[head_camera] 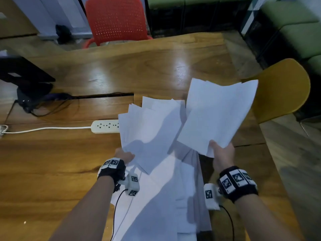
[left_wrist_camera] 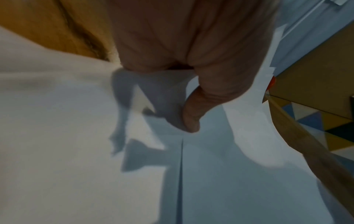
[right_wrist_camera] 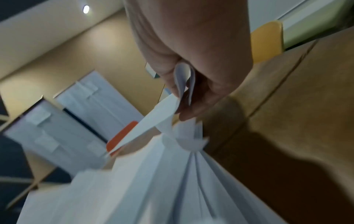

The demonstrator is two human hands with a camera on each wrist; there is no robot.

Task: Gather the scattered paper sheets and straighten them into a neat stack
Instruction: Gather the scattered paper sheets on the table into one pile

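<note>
Gathering's half done: left hand [head_camera: 126, 156] pinches a fanned bunch of white paper sheets [head_camera: 147, 124], right hand [head_camera: 221, 151] grips a second white bunch [head_camera: 218, 115], both lifted over the wooden table's [head_camera: 52, 162] near edge. More loose white sheets [head_camera: 173, 197] lie below, so next I'd merge both bunches, then scoop those.

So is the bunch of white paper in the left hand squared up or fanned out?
Fanned out: the white paper sheets in the left hand show staggered corners.

Dim room; glare on table [head_camera: 178, 61]; wrist views blurred, edges warped.
</note>
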